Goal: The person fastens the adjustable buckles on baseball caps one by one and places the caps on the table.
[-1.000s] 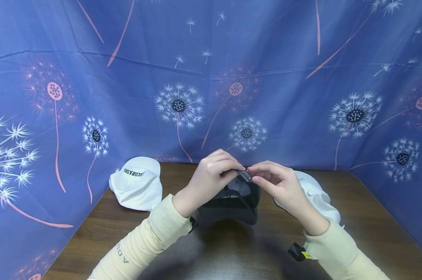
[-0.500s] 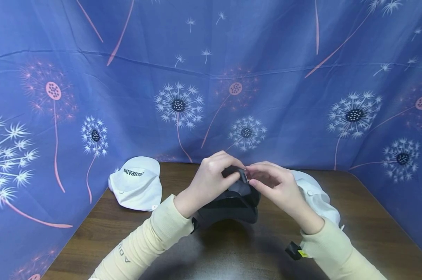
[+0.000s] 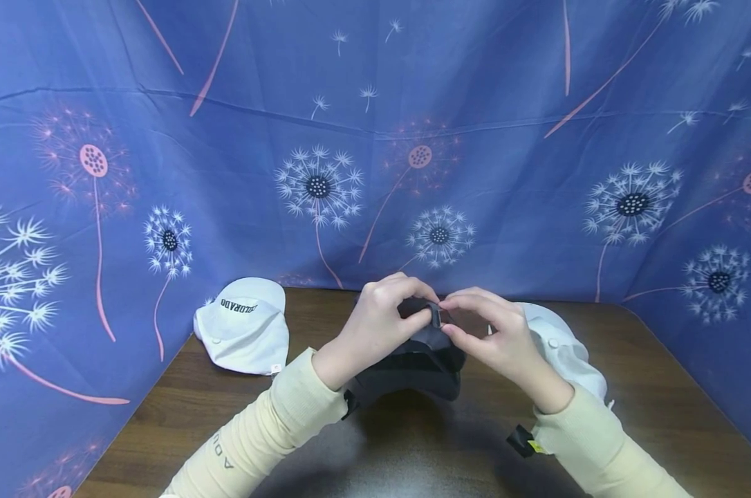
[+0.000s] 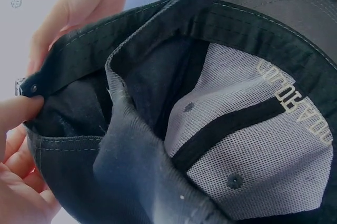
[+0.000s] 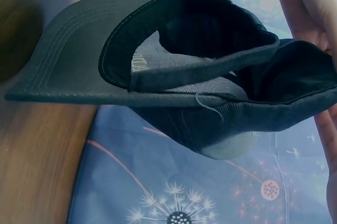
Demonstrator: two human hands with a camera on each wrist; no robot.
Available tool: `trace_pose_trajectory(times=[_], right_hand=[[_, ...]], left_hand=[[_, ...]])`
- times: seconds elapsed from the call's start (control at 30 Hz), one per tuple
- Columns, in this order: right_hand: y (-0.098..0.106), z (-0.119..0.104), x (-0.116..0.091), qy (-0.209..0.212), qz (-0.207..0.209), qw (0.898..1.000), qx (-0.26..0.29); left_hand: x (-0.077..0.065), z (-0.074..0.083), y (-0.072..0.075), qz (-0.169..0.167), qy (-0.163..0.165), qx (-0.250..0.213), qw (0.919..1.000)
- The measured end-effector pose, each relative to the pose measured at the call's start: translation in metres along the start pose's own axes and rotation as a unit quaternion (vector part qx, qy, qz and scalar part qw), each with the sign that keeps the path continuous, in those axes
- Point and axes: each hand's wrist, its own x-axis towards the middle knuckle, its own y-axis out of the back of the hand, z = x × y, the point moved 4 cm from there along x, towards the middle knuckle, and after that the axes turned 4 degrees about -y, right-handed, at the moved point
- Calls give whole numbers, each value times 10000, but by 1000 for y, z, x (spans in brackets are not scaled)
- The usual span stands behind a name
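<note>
A black baseball cap (image 3: 406, 380) hangs between my hands, its brim towards me. My left hand (image 3: 375, 325) pinches the back strap by a small dark buckle (image 3: 436, 317). On the buckle's other side, my right hand (image 3: 496, 328) holds the strap's edge between thumb and index fingertips. The left wrist view looks into the cap's inside (image 4: 247, 145), with pale mesh lining and black tape; a thumb (image 4: 23, 109) presses the band there, beside a metal edge. In the right wrist view the cap's brim (image 5: 68, 60) points left. Fingers hide part of the strap.
A white cap (image 3: 245, 328) with dark lettering sits on the wooden table (image 3: 182, 429) at the left. Another white cap (image 3: 565, 349) lies at the right, partly behind my right arm. A blue dandelion-print cloth (image 3: 506, 173) hangs behind and along the sides.
The buckle has turned from lying slanted to standing nearly upright between the fingertips. My left hand has shifted slightly right, and its thumb has moved along the strap. The white caps stay put.
</note>
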Motion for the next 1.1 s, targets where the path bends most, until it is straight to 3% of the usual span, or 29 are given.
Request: trace_pose_trajectory(times=[0.17,0.37,0.63,0.9,1.1], right_hand=[[1,3,-2,152,-30,9999,-61],[1,-8,2,834,155,9947,-576],[-1,-21,9,1345,273,9872,-807],[1,-24,10,1336,271,9879,-739],[5,-14,5,724,39,9967,-353]], left_hand=[[-1,0,-2,-70,-37,-89,9999],[-1,1,-2,-71,-20,-227,9997],[-2,0,-3,-134,315,-454,9984],[-4,-1,-2,-275,515,-599,9965],[-4,1,-1,-335,516,-583,9964]])
